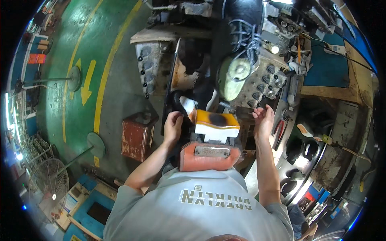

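Note:
My left hand [173, 125] has its fingers curled closed beside a dark, rounded piece [177, 98] with a white and orange part next to it. What lies inside those fingers is hidden. My right hand [263, 120] is raised with loosely bent fingers apart, just below a row of knobs on the right control panel [245, 90]; nothing shows in it. Between the hands, a yellow pad [218, 119] with a dark patch tops a white block. Beyond it hangs a black laced shoe [241, 32], with a pale, rounded part [233, 80] at its near end.
An orange-red pad [209, 157] with a metal plate is close against my body. A second knobbed panel [148, 68] stands left of the machine, near a worn red-brown box [138, 136]. Red-handled pliers [278, 128] and dark shoes [295, 150] are at right; a fan [48, 180] at left.

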`<state>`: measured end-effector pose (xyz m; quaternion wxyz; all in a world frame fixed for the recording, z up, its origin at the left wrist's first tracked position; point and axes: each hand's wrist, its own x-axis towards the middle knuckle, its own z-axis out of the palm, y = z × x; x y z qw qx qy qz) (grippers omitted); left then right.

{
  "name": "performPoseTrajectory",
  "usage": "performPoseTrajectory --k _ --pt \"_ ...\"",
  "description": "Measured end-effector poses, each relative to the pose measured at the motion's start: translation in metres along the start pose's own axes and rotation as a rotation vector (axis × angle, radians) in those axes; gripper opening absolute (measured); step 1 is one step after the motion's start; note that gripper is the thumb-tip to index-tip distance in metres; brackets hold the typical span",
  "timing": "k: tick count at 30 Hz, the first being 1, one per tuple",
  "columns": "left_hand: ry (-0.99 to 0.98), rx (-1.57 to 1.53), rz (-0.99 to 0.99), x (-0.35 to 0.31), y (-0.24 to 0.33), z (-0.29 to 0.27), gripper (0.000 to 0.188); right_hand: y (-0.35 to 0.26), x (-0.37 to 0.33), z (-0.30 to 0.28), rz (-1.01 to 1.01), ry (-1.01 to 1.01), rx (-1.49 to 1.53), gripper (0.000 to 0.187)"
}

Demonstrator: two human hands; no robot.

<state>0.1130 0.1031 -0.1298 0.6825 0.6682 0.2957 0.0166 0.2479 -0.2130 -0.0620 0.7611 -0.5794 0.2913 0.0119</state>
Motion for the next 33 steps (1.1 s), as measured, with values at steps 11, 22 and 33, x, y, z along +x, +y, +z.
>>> performPoseTrajectory --k 11,22,33 --pt "0.110 -0.050 0.085 0.029 0.002 0.024 0.068 0.100 -0.033 -0.078 0.119 -0.261 -0.135 0.029" --pt "0.243 -0.069 0.006 -0.014 0.073 0.008 0.043 0.087 -0.088 -0.076 0.327 -0.181 -0.295 0.020" --pt "0.258 -0.679 -0.411 -0.147 0.033 0.038 0.039 0.090 -0.139 -0.234 0.229 -0.131 -0.264 0.030"
